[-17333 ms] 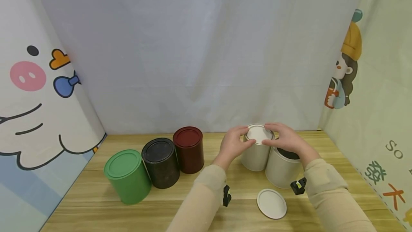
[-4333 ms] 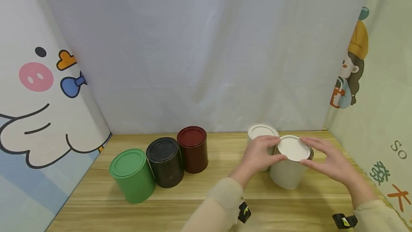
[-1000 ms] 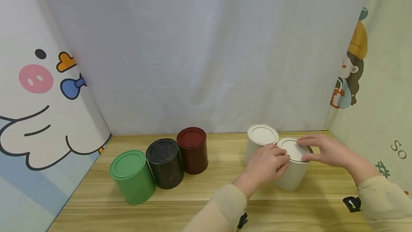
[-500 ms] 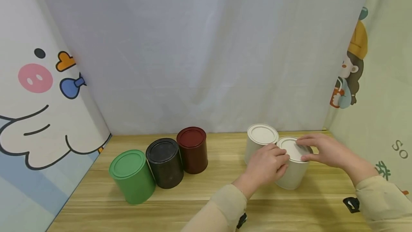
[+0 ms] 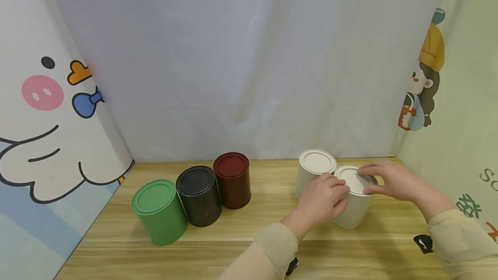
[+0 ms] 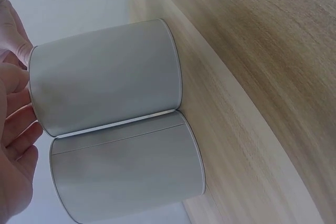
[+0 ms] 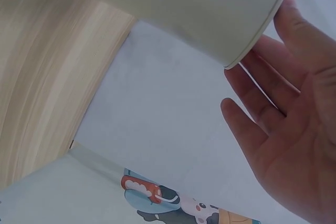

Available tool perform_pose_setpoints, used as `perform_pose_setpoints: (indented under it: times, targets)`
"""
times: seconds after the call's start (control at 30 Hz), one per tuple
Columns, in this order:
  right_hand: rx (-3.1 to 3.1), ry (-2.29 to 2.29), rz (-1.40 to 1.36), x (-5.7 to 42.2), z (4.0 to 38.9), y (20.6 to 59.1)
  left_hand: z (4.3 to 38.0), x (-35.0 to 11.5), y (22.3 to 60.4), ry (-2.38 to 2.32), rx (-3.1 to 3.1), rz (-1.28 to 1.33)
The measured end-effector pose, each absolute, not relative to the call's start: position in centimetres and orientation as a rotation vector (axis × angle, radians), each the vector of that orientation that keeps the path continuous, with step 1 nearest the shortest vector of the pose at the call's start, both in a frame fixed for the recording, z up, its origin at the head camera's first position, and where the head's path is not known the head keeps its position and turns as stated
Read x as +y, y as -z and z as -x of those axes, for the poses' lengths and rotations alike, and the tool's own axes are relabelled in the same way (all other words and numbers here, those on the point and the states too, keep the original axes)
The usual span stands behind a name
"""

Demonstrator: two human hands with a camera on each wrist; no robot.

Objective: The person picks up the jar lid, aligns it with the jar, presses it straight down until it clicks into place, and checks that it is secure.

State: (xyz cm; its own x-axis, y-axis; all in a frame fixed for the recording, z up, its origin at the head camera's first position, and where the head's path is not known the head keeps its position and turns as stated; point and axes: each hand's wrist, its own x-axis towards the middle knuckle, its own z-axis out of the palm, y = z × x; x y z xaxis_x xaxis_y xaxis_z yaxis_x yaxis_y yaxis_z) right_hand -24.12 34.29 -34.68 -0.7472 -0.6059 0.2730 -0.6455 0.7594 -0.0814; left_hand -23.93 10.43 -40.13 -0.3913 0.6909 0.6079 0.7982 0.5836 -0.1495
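Note:
Two off-white cans stand upright side by side at the right. A white lid (image 5: 352,179) covers the front can (image 5: 352,211). My left hand (image 5: 323,198) curls its fingers over the lid's left edge; its thumb is lower, by the can's side. My right hand (image 5: 393,180) holds the lid's right edge with thumb and index finger. In the right wrist view, the thumb and several fingers of that hand (image 7: 294,87) are at the can's lidded end. The back can (image 5: 307,180) also has a white lid (image 5: 317,162). The left wrist view shows both cans' sides touching or nearly so.
To the left stand a green can (image 5: 159,215), a black can (image 5: 199,198) and a dark red can (image 5: 233,182), all lidded and close together. A grey-white curtain (image 5: 233,77) hangs behind the wooden table (image 5: 155,265). A printed cloth (image 5: 470,120) borders the right side.
Earlier the back can was being lidded, with the other lid on the table. Later both hands held that lid above the front can; now it sits on it. Hands barely moved over the last second.

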Motion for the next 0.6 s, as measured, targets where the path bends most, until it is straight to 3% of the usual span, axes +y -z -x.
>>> perform_pose_setpoints:
  times: [0.6]
  targets:
    - [-2.766, -0.263, -0.963, 34.14, 24.37, 34.39, 24.09, 10.42, 40.23, 0.209, -2.207, 1.191]
